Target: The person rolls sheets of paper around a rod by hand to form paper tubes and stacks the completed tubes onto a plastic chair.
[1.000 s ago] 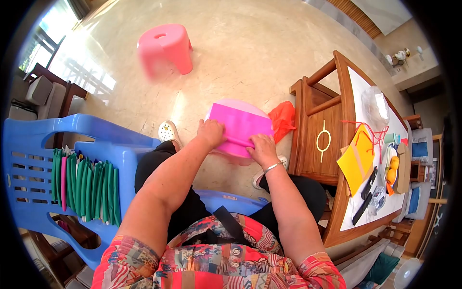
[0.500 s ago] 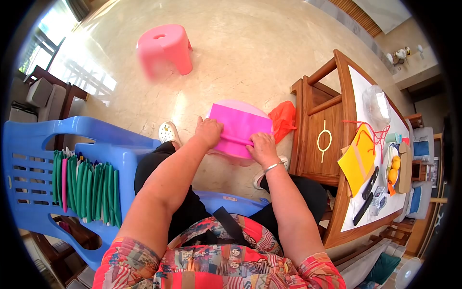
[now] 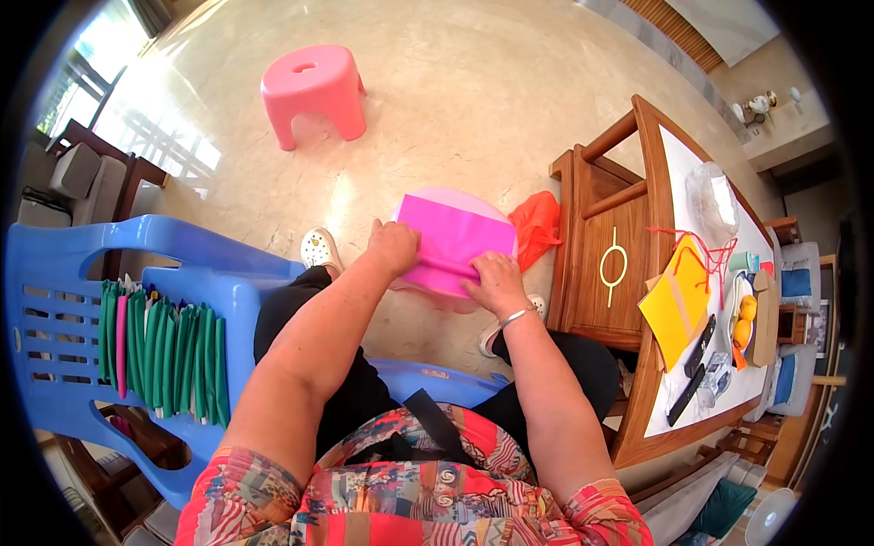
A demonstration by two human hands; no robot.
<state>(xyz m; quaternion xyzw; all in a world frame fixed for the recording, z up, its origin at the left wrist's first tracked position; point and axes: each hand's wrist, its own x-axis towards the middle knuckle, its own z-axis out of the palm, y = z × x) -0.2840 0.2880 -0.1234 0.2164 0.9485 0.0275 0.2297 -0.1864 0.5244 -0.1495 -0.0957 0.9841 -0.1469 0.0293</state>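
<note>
A bright magenta sheet (image 3: 455, 229), which looks like paper, lies on a light pink stool (image 3: 469, 201) between my knees. Its near edge is folded or rolled over into a narrow strip. At the left end of that strip, my left hand (image 3: 395, 249) has its fingers curled onto the sheet. My right hand (image 3: 498, 284), with a bracelet at the wrist, grips the right end with thumb and fingers. Both hands press the edge against the stool top, and part of the fold is hidden under the fingers.
A blue plastic chair (image 3: 173, 238) at left holds several green folded pieces (image 3: 173, 355) and a pink one (image 3: 122, 346). A pink stool (image 3: 314, 86) stands ahead. A red plastic bag (image 3: 535, 227) lies beside a wooden table (image 3: 592, 264) bearing yellow sheets (image 3: 675, 305), red string and fruit.
My hands and the magenta sheet have barely shifted; my right hand sits slightly further left along the fold. The view has moved a little.
</note>
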